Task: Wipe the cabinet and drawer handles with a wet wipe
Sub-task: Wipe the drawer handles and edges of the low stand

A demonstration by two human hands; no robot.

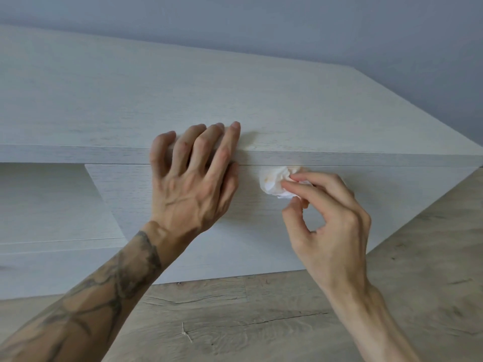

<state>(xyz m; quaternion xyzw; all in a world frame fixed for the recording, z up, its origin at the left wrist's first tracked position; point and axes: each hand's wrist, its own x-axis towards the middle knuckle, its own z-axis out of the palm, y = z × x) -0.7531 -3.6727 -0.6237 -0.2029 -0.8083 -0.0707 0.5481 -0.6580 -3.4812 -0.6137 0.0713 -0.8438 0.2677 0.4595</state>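
A low white wood-grain cabinet [261,100] fills the view from above. My left hand [193,178] rests spread on its front top edge, fingers hooked over the top board and thumb against the door front [235,231]. My right hand [326,212] pinches a crumpled white wet wipe [274,181], slightly stained yellow. The wipe presses against the upper edge of the door front, just under the top board. No separate handle is visible.
An open recess [47,199] in the cabinet lies to the left of the door. Light wood-look flooring [261,322] runs below and to the right. A grey-blue wall [313,27] stands behind the cabinet.
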